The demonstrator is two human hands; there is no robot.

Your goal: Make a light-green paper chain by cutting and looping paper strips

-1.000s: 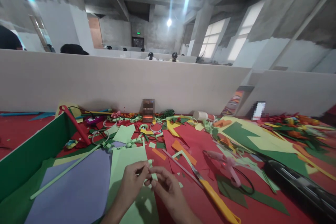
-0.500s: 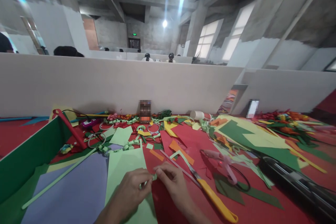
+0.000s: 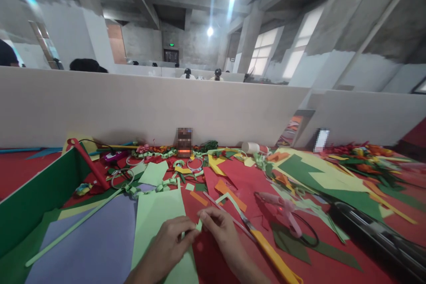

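Observation:
My left hand [image 3: 178, 236] and my right hand [image 3: 218, 230] meet at the front middle, fingertips pinched close together. Between them shows a small piece of light green paper [image 3: 199, 225], mostly hidden by the fingers. Both hands appear closed on it. Under my left hand lies a light green paper sheet [image 3: 158, 211]. To the right of my right hand lies a yellow-handled utility knife [image 3: 271, 248], with a pale green paper strip [image 3: 235, 202] by its blade.
A pink glue gun [image 3: 279, 206] with a lit red spot lies right, near a black device [image 3: 376, 239]. A green box wall [image 3: 43, 182] stands left. A light green paper chain [image 3: 156, 186] and paper scraps lie beyond my hands. A white partition [image 3: 166, 102] closes the back.
My hands have shifted slightly to the right, still pinched together. The green paper between the fingertips has turned a little and stands more upright. The things on the table have stayed put.

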